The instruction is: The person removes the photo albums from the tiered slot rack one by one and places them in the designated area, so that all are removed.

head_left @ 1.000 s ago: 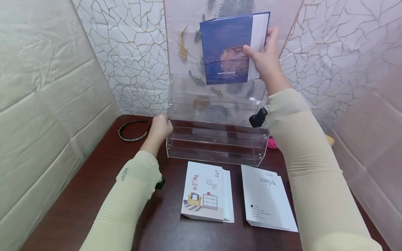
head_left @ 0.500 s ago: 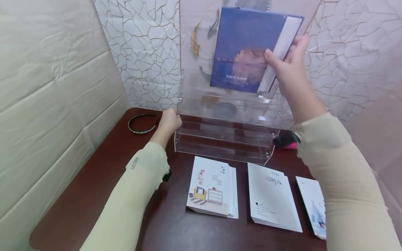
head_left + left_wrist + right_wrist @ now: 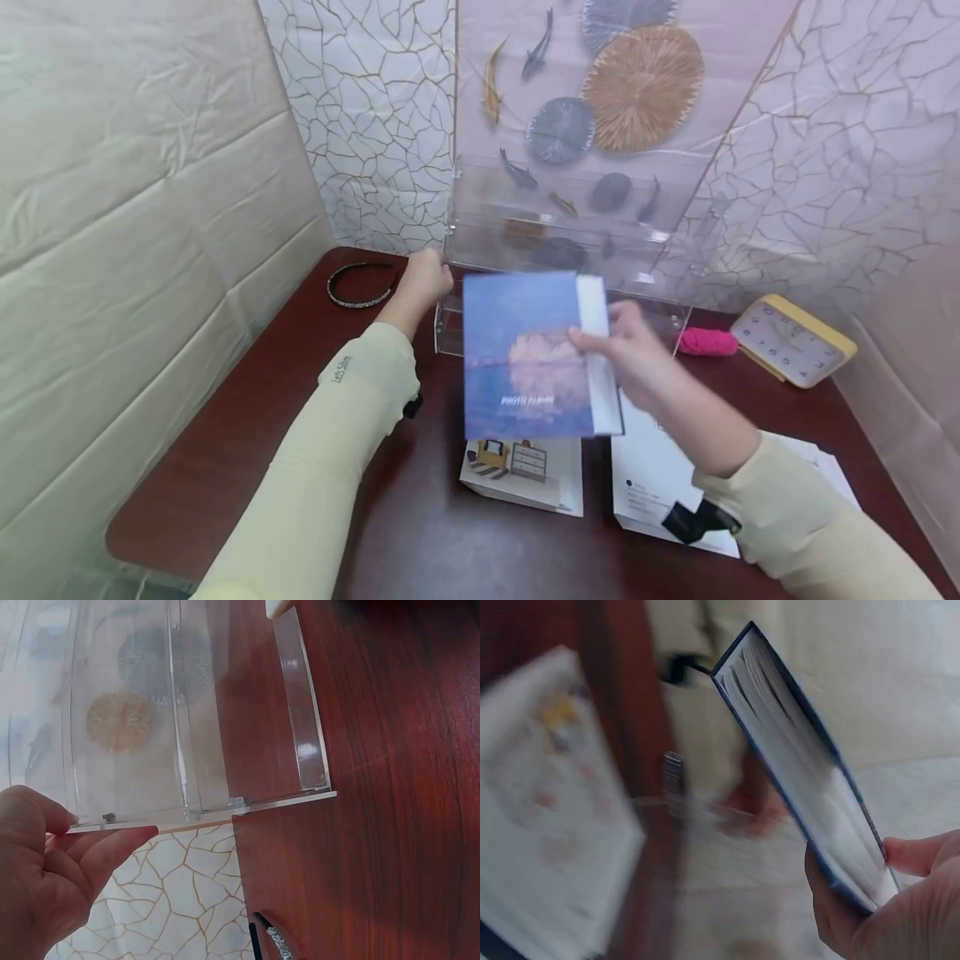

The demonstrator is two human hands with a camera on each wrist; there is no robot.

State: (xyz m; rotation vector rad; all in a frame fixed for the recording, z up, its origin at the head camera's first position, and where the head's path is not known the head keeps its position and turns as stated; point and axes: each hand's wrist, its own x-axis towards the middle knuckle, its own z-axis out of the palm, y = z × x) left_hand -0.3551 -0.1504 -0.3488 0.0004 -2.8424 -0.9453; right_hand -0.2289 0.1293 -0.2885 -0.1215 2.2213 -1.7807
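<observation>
In the head view my right hand (image 3: 641, 358) grips a blue photo album (image 3: 517, 342) by its white spine, thumb on the front cover. The right wrist view shows the page edges between its covers. Over at the left, my left hand (image 3: 426, 279) pinches the side panel (image 3: 277, 804) of a clear acrylic rack (image 3: 232, 750), seen closely in the left wrist view. The blue album hides part of the rack's lower front. It also covers the upper part of a white album with a furniture drawing (image 3: 517, 479). Beside that lies another white album with printed text (image 3: 645, 483).
A further white booklet (image 3: 832, 467) lies at the right, partly behind the sleeve. A pink bundle (image 3: 708, 342) and a yellow-framed clock (image 3: 793, 340) stand right of the rack. The headband (image 3: 360, 302) lies at the left. Fabric-covered walls enclose the table.
The blue photo album has come down from above the rack, in my right hand, to in front of it, over the white album. My left hand keeps hold of the rack. The head view has shifted.
</observation>
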